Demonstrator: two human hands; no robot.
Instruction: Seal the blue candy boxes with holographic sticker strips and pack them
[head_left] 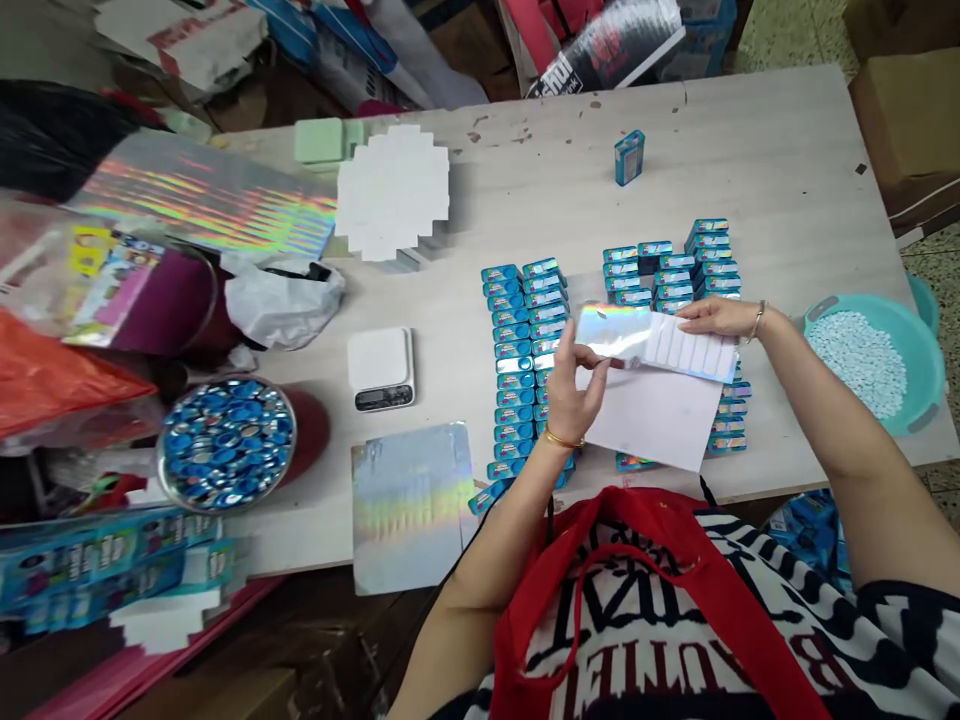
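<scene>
A shiny holographic sticker sheet (688,346) is folded over, with a row of pale label shapes on its right part. My left hand (574,392) is closed on the sheet's left end, thumb and fingers pinched together. At its upper right edge my right hand (716,316) grips the sheet, fingertips on top and the thumb hidden. A plain white part of the sheet (652,415) hangs below the fold, over the table. Rows of small blue boxes (514,370) stand left of the sheet, and more blue boxes (675,278) stand behind and partly beneath it.
One blue box (629,158) stands apart at the back. To the right is a turquoise basin (926,365) of white pellets. On the left are a white scale (380,365), a silvery sheet (409,530), a stack of white boxes (394,190) and a container of blue tins (229,440).
</scene>
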